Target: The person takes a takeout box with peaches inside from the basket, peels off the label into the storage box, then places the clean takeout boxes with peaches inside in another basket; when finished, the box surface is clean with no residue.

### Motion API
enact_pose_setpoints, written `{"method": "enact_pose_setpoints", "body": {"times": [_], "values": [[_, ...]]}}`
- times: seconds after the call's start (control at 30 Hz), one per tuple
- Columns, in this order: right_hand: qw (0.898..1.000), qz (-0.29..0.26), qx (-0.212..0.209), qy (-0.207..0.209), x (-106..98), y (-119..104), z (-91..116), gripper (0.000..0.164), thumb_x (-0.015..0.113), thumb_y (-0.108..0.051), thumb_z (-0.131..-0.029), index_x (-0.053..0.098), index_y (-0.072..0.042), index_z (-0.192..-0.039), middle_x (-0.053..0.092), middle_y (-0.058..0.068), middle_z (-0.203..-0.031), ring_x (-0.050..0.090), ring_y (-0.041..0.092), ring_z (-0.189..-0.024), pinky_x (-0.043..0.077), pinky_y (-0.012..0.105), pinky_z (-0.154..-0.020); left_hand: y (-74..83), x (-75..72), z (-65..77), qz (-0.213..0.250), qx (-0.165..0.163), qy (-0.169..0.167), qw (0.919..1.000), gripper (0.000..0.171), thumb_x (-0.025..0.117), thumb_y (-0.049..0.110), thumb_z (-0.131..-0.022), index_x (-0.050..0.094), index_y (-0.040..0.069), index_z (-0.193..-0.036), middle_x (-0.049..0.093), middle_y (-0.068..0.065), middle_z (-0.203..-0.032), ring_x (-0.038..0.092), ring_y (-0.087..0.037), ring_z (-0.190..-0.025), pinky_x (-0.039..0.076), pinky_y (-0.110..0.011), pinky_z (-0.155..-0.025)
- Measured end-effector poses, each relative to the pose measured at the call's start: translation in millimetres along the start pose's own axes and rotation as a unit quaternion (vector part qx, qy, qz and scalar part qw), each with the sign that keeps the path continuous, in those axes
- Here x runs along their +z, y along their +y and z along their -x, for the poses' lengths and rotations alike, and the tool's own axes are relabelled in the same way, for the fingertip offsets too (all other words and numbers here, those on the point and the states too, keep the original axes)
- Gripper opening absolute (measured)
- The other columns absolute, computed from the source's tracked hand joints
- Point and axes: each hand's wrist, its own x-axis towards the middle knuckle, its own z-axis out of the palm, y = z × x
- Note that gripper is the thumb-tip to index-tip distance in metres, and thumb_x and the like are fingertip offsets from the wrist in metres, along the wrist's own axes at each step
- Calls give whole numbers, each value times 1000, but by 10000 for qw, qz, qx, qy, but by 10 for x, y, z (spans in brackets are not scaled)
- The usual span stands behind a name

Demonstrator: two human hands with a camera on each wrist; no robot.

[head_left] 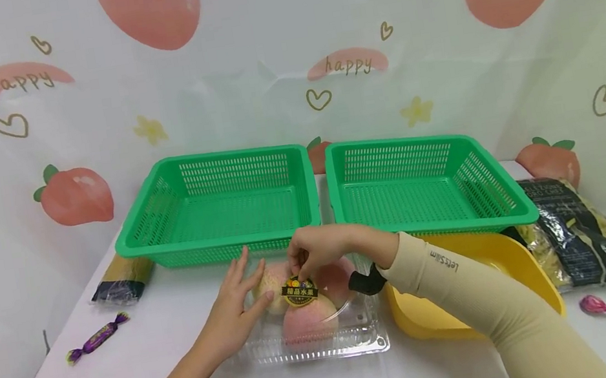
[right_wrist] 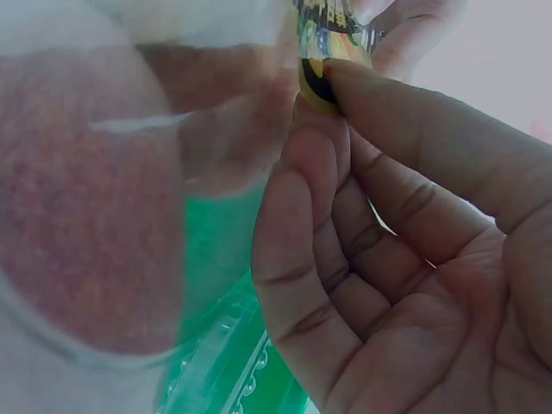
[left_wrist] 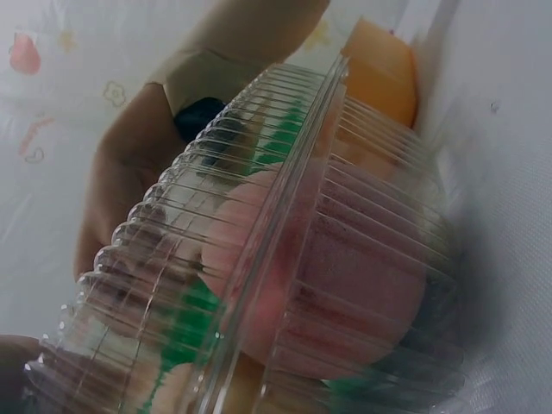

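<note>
Clear container (head_left: 355,339) stands on the white table (head_left: 172,300), three peaches (head_left: 310,326) inside. Left hand (head_left: 234,310), fingers spread, is at its left side. Right hand (head_left: 322,245) pinches the edge of a round label (head_left: 299,293) at the lid. Yellow basin (head_left: 509,253) sits just right. Behind: two green baskets (head_left: 236,215), then fruit-printed cloth (head_left: 245,41).

Gold-black sticker (head_left: 299,291) over clear container (head_left: 355,342)

peaches (head_left: 310,324) in a box (head_left: 356,346), two baskets (head_left: 238,211) behind, tub (head_left: 430,317) right, candy (head_left: 98,338) left
</note>
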Motion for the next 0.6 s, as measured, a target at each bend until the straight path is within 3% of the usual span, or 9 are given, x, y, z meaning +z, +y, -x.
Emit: {"method": "enact_pose_setpoints", "body": {"times": [0.6], "values": [[9999,-27,7,-123,-51,41,-28,8,63,-6,-87,63,-4,-79,59,-3,-71,53,3,-66,45,13,-63,-38,-12,-48,-14,-1,-24,10000,58,55,31,-93,37,5,-142,7,-12,-157,4,-44,-142,17,-72,-102]]}}
